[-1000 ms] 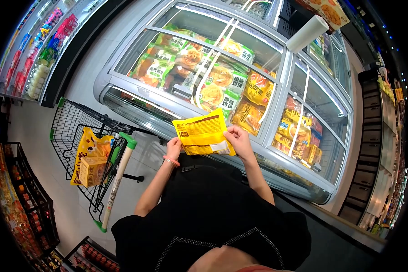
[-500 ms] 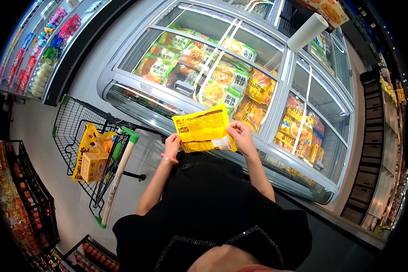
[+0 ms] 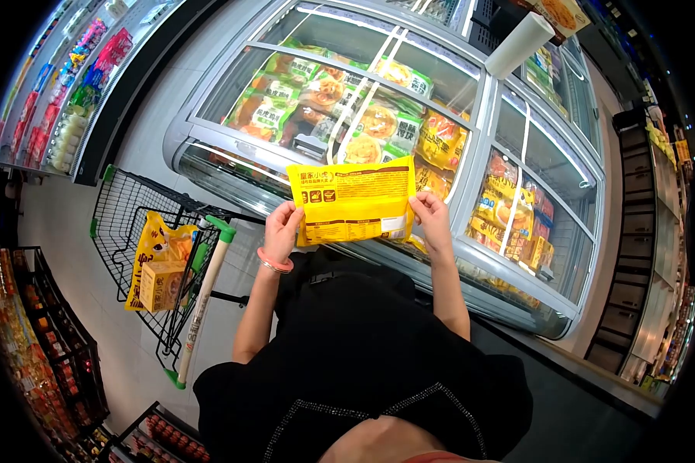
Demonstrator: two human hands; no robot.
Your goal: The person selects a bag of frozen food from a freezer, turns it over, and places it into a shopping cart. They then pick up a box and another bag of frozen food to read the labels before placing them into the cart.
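Note:
A yellow food packet [image 3: 354,201] with brown print is held up in front of my body, its printed panel turned toward me. My left hand [image 3: 282,229] pinches its left edge; a pink band circles that wrist. At the opposite edge my right hand [image 3: 434,224] grips the packet between thumb and fingers. Just beyond the packet is a chest freezer [image 3: 208,131] with glass lids. Green and white bags of frozen food [image 3: 264,112] lie inside it, beside yellow bags [image 3: 441,141].
To my left stands a shopping cart [image 3: 201,309] holding a yellow bag [image 3: 167,238] and a small box [image 3: 163,285]. A white roll [image 3: 520,46] rests on the freezer's divider. Stocked shelves [image 3: 54,100] line the far left; a dark rack [image 3: 46,339] stands lower left.
The packet has been levelled and spread wider toward me, showing more of its printed panel. My left hand has moved up and slightly left, my right hand slightly right.

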